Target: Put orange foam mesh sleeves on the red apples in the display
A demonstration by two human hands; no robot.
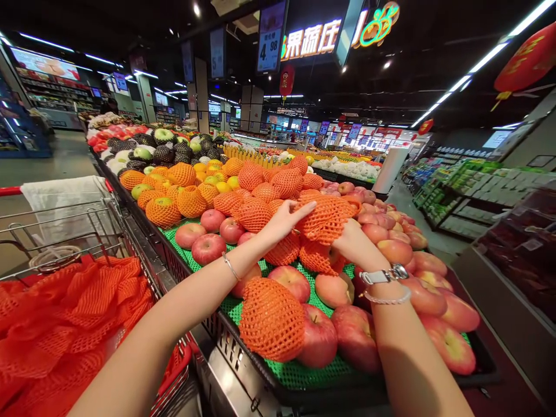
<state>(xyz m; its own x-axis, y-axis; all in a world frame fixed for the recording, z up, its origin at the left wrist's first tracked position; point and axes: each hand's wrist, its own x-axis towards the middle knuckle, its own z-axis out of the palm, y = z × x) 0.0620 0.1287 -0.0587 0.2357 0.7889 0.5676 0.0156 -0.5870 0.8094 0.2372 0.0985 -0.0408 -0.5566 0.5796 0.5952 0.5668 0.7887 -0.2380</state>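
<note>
Foam net (325, 221) lies crosswise between left hand (286, 219), gripping it, and right hand (353, 242), touching it; right grip hidden, cannot tell.

My one camera looks from the head, forward and down; left hand (284, 220) and right hand (351, 240) near.

Left of the grip: shopping cart (186, 351), white cloth (65, 204) draped over its red bar. Beyond and above the grip hang a price sign (270, 43), reading 4.98, and a lit sign (311, 39). Far right of the grip: stocked shelves (467, 194), red lantern (527, 61) higher up.
</note>
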